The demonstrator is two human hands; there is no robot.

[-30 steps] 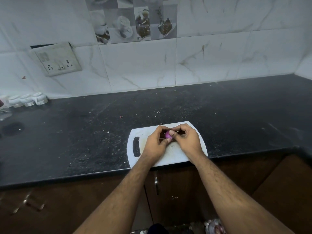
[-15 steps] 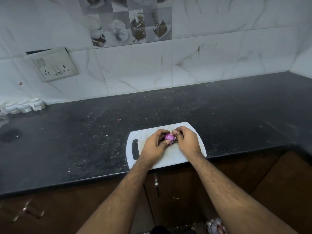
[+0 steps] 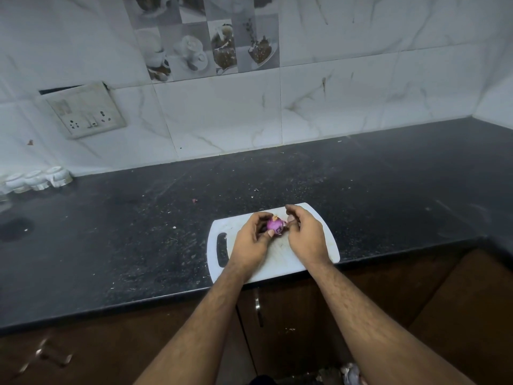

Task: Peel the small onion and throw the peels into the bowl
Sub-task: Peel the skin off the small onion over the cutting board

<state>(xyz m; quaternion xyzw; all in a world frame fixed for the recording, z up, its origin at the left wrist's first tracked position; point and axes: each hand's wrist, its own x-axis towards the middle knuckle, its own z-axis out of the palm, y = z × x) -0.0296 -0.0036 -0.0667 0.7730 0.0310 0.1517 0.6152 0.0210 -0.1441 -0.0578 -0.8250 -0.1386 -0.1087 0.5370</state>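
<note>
Now the left hand [image 3: 254, 234] cups the small onion [image 3: 274, 225], fingers curled round its far side and the thumb pressed on its near face, so the purple bulb sits in a firm grip just above the white cutting board [image 3: 327, 245]. The right hand [image 3: 304, 234] has drawn a little to the right since half a second ago, when both sets of fingertips were crowded over the bulb; its fingers are curled and its thumb and forefinger appear to pinch a strip of peel [image 3: 283, 228] at the onion's right flank, though the strip is too small to see well. More of the glossy purple surface shows than before, with a tan scrap at the top, so I judge the peeling partly done and a loosened piece about to come free. No bowl is in view, so the peel has no visible place to go; the person will probably have to look or reach out of frame. Outward, the board lies at the near edge of the black countertop [image 3: 111, 245], its near rim level with or slightly over that edge, so a hard tug could nudge it. Bare counter runs left, right and back to the tiled wall [image 3: 222, 118], with small white jars [image 3: 39, 180] far left, well apart from the hands.
</note>
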